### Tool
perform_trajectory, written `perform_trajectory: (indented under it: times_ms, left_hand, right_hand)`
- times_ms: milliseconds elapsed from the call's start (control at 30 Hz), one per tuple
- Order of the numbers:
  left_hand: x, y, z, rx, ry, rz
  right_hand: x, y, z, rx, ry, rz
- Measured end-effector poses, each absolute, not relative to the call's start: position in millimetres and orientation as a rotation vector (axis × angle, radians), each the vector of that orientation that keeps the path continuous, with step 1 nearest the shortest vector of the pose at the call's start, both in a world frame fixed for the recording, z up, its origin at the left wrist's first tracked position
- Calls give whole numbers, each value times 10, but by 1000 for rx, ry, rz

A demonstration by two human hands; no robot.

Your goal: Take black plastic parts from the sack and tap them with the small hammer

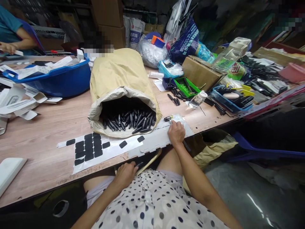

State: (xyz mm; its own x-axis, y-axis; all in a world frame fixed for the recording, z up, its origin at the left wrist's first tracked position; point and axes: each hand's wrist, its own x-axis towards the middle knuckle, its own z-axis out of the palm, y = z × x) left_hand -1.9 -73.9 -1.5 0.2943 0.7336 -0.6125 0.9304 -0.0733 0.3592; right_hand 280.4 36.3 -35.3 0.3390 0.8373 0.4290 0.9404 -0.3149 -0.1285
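While the right hand [176,133] is easy to spot near the table's front edge, what it's got is harder tbh: fingers are curled in on a slim silver thing [170,121], mostly hidden by the hand, w/ a dark-and-yellow piece [168,118] right at the tip, can't tell if they're joined. Left hand [126,175] is down over the lap by a dark piece [139,165], fingertips half out of sight, so idk if it's gripping that or just next to it. Co-worker [10,28] at top L is cut off by the frame, same w/ a white slab [10,173] lower down. Containers: big tan sack [116,70] lies on the table [52,127], mouth facing the person, w/ a heap of black pen-shaped parts [133,121] inside; too dark to see the back. Blue tub [59,82] on the L has white boxes [66,62] etc. piled past the rim. Over on the R, a green tray [193,94] has bits too small to ID, a clear jar [195,101] stands near it, and a light-blue basket [245,108] is full of misc. dark stuff.
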Motion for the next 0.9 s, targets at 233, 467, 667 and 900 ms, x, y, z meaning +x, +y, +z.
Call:
perform_trajectory:
  times_ms: [233, 467, 667, 900]
  left_hand:
    - [-39, -704, -122, 1629, 1613, -397]
    - [-18, -506, 291, 1734, 1227, 133]
    - [121, 276, 113, 2114, 1595, 822]
    - [80, 412, -2, 2186, 1717, 720]
  right_hand:
    - [2771, 367, -333, -2269, -1567, -417]
    - [2748, 358, -303, -2280, -1567, -380]
    - [2742, 364, -304, -2262, -1575, -375]
    - [2731, 368, -295, -2276, -1577, -350]
